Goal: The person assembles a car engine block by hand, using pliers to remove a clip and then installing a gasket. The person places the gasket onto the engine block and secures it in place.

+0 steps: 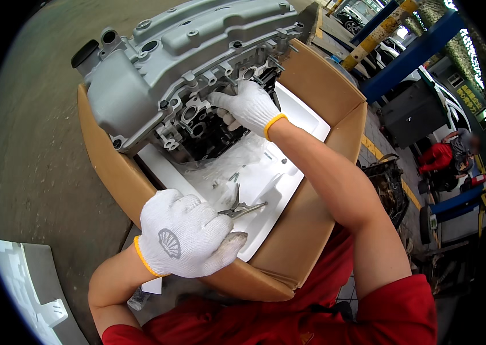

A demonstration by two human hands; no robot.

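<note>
A silver-grey engine (pixel 156 75) with a ribbed top cover stands in an open cardboard box (pixel 306 230). My right hand (pixel 248 106), in a white knit glove with a yellow cuff, presses against the engine's near side among studs and port openings. Its fingers are curled, and what they grip is hidden. My left hand (pixel 188 233), gloved alike, hangs over the box's near left edge. Metal pliers (pixel 240 208) stick out past its bent fingers with their arms spread. Below the engine, clear plastic film (pixel 225 161) and small metal pieces lie on a white foam tray (pixel 271 198).
At the lower left, a white panel-like object (pixel 30 282) rests on the floor. Blue lift posts (pixel 409 57), a dark cabinet (pixel 412 112) and a dark engine-like part (pixel 389 184) stand to the right. A person in red trousers (pixel 439 155) sits farther back.
</note>
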